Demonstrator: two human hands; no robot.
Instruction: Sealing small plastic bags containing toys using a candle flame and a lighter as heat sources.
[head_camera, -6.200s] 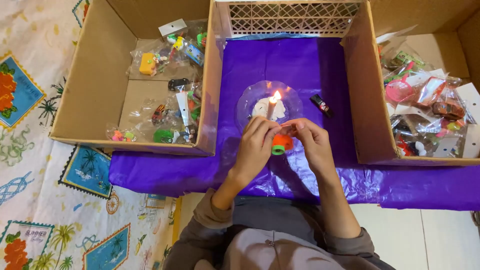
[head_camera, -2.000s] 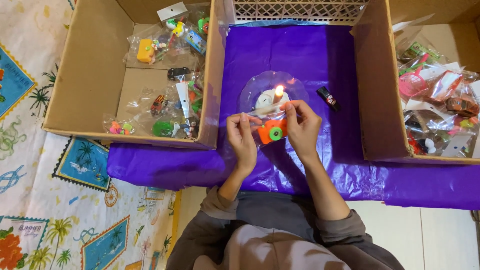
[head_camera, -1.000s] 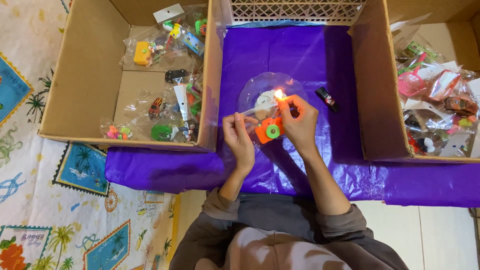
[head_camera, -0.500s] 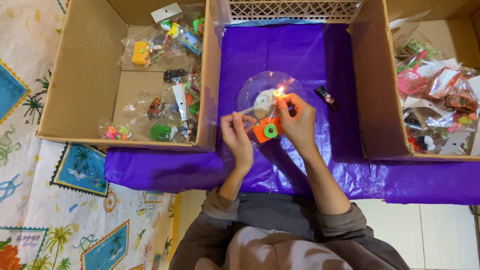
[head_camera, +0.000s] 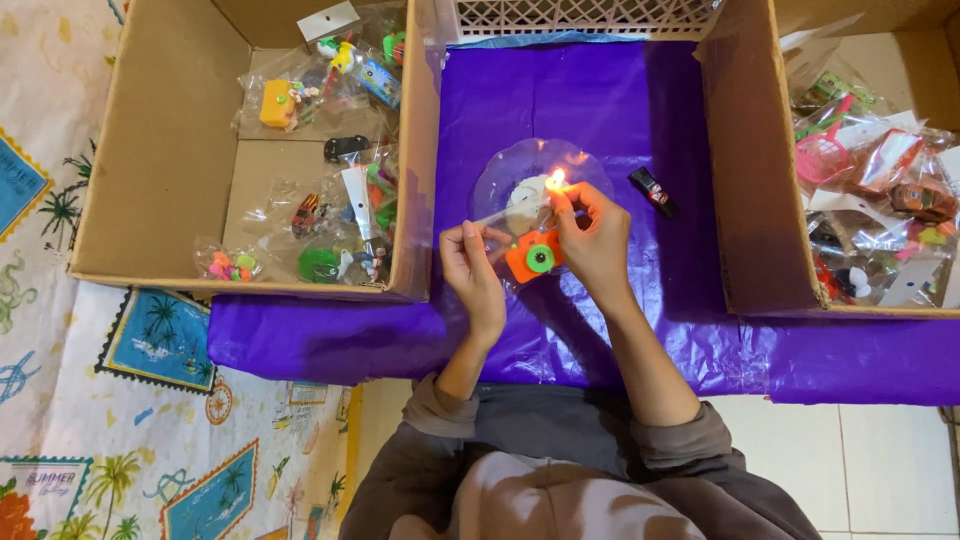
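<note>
Hands meet over the middle of a purple plastic sheet (head_camera: 620, 110) that covers the tabletop between two open cardboard boxes. Left hand (head_camera: 475, 270) pinches one end of a clear plastic bag (head_camera: 505, 212) between thumb and fingertips, its grip narrow and closed on the film. Right hand (head_camera: 592, 240) grips the other side of the same bag, its fingers closed around the part that holds a small orange toy camera (head_camera: 532, 257) with a green lens ring. The bag's free edge is stretched between both hands and sits at a small candle flame (head_camera: 556, 180). The flame burns above a white candle stub (head_camera: 522, 192) standing in a clear round dish (head_camera: 500, 165), which rests on the sheet just beyond the hands. A small black lighter (head_camera: 652, 191) lies on the sheet to the right of the dish, apart from it. The left cardboard box (head_camera: 160, 150) contains several bagged toys, including a yellow one, a green one and a small toy car. The right cardboard box (head_camera: 745, 170) holds more bagged toys in mixed colours. A white lattice basket (head_camera: 580, 15) stands at the far edge of the sheet. Both forearms emerge from pushed-up grey sleeves (head_camera: 440, 410).
</note>
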